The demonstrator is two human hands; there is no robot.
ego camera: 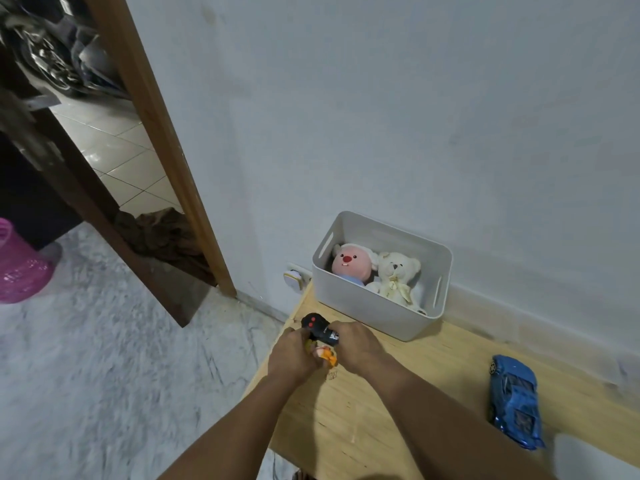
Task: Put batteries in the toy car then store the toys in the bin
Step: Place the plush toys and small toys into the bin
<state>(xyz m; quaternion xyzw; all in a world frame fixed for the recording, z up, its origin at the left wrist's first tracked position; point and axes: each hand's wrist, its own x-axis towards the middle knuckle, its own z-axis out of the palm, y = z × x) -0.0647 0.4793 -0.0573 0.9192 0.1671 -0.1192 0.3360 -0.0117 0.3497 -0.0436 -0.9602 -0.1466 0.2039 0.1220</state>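
Observation:
My left hand (292,355) and my right hand (356,346) meet over the left end of a low wooden table (398,403). Between them sits a black remote control (317,326) with two red buttons; my right hand grips its near end. An orange item (329,356), perhaps batteries, shows at my left hand's fingertips; I cannot tell it apart clearly. A blue toy car (514,400) lies on the table's right part, untouched. A white bin (381,282) stands against the wall and holds a pink-faced plush (348,261) and a cream teddy bear (398,275).
A grey wall (415,116) runs behind the table. To the left is marbled floor (104,358), an open wooden door (86,202), a brown cloth heap (162,233) at the doorway and a pink basket (17,265). A plug (294,277) sits in a wall socket beside the bin.

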